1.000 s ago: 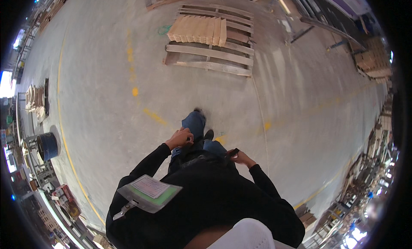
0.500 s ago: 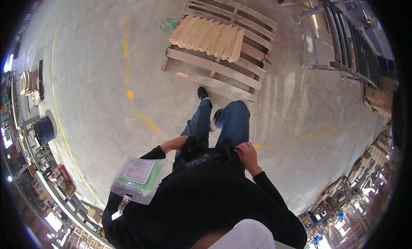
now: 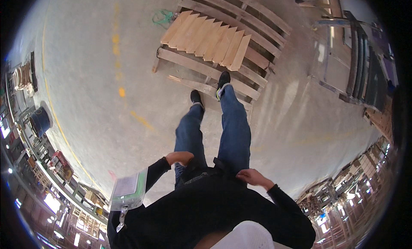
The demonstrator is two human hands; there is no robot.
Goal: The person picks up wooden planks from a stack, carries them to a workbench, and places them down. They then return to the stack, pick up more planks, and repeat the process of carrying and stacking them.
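My left hand (image 3: 180,157) is at my waist, bent at the wrist, with curled fingers whose tips disappear beside the dark cloth. At the other side of the waist, my right hand (image 3: 254,177) has its fingers closed at the edge of my black garment (image 3: 206,210); the fingertips are partly hidden. Ahead of my feet lies a worn wooden pallet (image 3: 180,60). On it rests a row of pale wooden boards (image 3: 206,38) with pointed ends, side by side. My right shoe (image 3: 224,79) is by the pallet's near edge, the left shoe (image 3: 195,97) a little behind.
Green strapping (image 3: 163,18) lies at the pallet's left corner. A dark slatted rack (image 3: 362,60) stands to the right. On the left are a blue barrel (image 3: 40,121) and a stack of wood (image 3: 22,77). A badge holder (image 3: 128,189) hangs by my left arm.
I have stepped forward, and my right foot has swung ahead to the pallet's near edge. Both hands stay at my waist. The badge holder has swung left.
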